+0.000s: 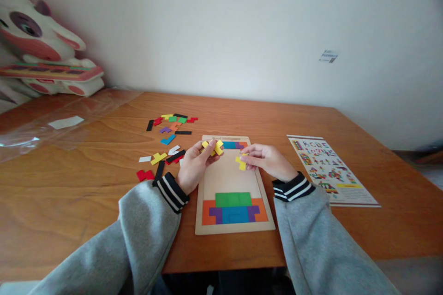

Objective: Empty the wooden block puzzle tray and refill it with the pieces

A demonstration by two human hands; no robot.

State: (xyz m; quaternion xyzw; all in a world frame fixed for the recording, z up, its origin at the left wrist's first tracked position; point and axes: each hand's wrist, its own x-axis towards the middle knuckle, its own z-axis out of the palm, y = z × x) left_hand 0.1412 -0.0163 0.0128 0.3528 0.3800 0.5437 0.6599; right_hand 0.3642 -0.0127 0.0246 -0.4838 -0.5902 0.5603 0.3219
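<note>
Over the upper left of a wooden puzzle board [235, 229], my left hand [197, 166] pinches yellow puzzle pieces [218, 148] between thumb and fingers. On the other side, my right hand [265, 160] holds a yellow T-shaped puzzle piece [241, 164] by its edge above the board. Green, blue, purple and orange pieces lie fitted together at the board's near end, among them a green block [233, 199]. Blue, purple and red pieces [230, 145] sit along its far end, partly hidden by my hands. Bare wood shows in the middle of the board.
Loose coloured pieces [168, 139] are scattered left of the board. A printed pattern sheet [332, 170] lies to the right. Clear plastic wrap [93, 110] and a cow-shaped toy keyboard [51, 71] are at the back left. A white wall rises behind the table [104, 161].
</note>
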